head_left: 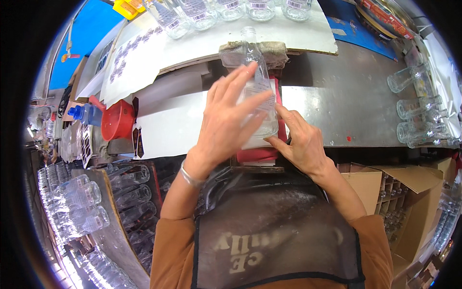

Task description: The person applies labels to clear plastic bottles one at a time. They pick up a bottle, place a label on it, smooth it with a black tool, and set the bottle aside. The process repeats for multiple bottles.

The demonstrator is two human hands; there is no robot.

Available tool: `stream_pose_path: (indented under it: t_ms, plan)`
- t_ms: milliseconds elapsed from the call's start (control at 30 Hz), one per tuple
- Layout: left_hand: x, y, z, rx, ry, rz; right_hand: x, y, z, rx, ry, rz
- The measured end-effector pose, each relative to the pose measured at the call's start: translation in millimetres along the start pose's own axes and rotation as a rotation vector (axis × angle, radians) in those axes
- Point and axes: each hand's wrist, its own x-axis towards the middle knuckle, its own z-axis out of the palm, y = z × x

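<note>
A clear glass bottle (260, 77) lies in front of me, its neck resting on a beige cloth-wrapped support (276, 54) and its base toward me. Printed text on a label or film shows on its side, partly covered by my fingers. My left hand (231, 111), a little blurred, is over the bottle with its fingers spread; contact with the glass is hard to make out. At the base end, my right hand (303, 142) holds the bottle between thumb and fingers. Red cloth (257, 155) shows beneath and beside the bottle.
Several labelled bottles (260, 10) stand on the white board (211, 41) beyond. A red plastic pot (118, 120) and label sheets (137, 53) are at left. Bare glass bottles (409, 79) lie at right, above an open cardboard box (414, 197). More bottles (86, 192) fill the lower left.
</note>
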Motion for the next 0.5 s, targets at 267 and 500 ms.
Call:
stream_pose_path:
  t_ms: [267,500]
  plan:
    - [-19.2,0.8,41.4,0.009,0.187,-0.188,2.1,4.8,-7.0,0.176,-0.07,0.05]
    - [-27.1,-16.4,34.9,-0.536,0.158,-0.367,20.4,19.8,-23.3,0.672,-0.214,0.454]
